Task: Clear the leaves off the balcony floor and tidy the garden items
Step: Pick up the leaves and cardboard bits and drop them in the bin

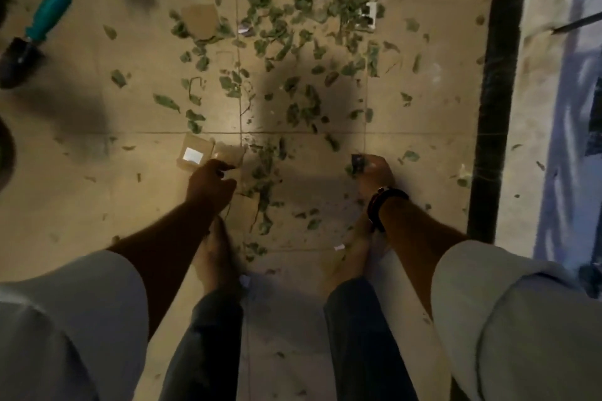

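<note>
Green leaves (303, 10) lie scattered over the beige tiled balcony floor (136, 205), thickest at the top middle. My left hand (208, 181) reaches down to a brown cardboard piece (233, 153) beside a small cardboard box with a window (194, 156); its fingers curl at the cardboard's edge. My right hand (374, 169), with a dark watch (384, 202) on the wrist, grips a small bunch of leaves and a dark scrap (357, 163) just above the floor.
A garden trowel with a teal handle (35, 36) lies at the left. Another cardboard piece (199, 20) and a white object (369, 15) sit among the leaves. A black rail (498, 91) runs along the right edge. My bare feet (218, 257) stand below the hands.
</note>
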A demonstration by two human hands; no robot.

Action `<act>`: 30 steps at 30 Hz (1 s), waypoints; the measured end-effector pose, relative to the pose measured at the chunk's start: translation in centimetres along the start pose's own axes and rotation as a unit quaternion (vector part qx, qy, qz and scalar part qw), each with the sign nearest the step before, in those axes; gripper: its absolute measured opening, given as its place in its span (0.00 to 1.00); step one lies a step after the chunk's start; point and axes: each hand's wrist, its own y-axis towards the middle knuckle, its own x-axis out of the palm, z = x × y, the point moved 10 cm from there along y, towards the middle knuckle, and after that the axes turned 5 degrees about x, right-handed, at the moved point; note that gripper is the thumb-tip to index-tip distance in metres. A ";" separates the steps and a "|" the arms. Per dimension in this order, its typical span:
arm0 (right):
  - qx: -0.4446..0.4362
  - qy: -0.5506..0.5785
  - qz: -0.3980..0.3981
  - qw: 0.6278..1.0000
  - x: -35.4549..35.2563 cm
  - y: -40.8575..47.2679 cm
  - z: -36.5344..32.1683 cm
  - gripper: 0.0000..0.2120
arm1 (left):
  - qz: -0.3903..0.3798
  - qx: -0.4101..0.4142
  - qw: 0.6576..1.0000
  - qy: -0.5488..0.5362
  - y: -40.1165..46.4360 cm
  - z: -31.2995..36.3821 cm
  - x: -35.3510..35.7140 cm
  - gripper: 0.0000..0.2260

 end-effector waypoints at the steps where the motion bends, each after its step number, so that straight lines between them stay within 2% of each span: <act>1: 0.008 -0.014 0.016 1.000 0.2 1.4 0.6 0.17 | 0.013 0.009 1.000 0.017 1.2 0.0 0.1 0.18; 5: 0.057 -0.042 0.094 0.993 0.6 4.9 3.2 0.20 | 0.121 0.041 0.990 0.057 4.6 0.2 -1.3 0.15; 8: 0.052 -0.030 0.145 0.988 1.4 5.6 3.6 0.20 | 0.209 0.059 0.973 0.075 6.0 -0.5 -2.9 0.11; 12: 0.030 -0.082 0.162 0.983 1.9 5.7 3.2 0.19 | 0.262 0.002 0.961 0.084 6.9 -3.3 -3.7 0.13; 15: 0.016 -0.117 0.141 0.983 2.3 5.8 3.0 0.17 | 0.245 -0.067 0.964 0.082 7.2 -5.3 -3.7 0.17; 18: 0.006 -0.074 0.117 0.990 3.3 5.3 2.7 0.18 | 0.191 -0.138 0.971 0.030 7.9 -7.3 -3.0 0.29; 22: -0.014 -0.028 0.063 0.998 6.5 3.7 0.3 0.16 | 0.178 -0.156 0.971 0.044 8.5 -7.0 -2.6 0.36; 27: -0.070 -0.029 -0.006 0.997 11.1 1.6 -3.7 0.14 | 0.196 -0.158 0.967 -0.036 9.0 -9.1 -2.2 0.33; 30: -0.088 -0.020 -0.035 0.995 13.0 0.4 -5.2 0.14 | 0.221 -0.135 0.962 -0.081 8.6 -10.0 -3.0 0.21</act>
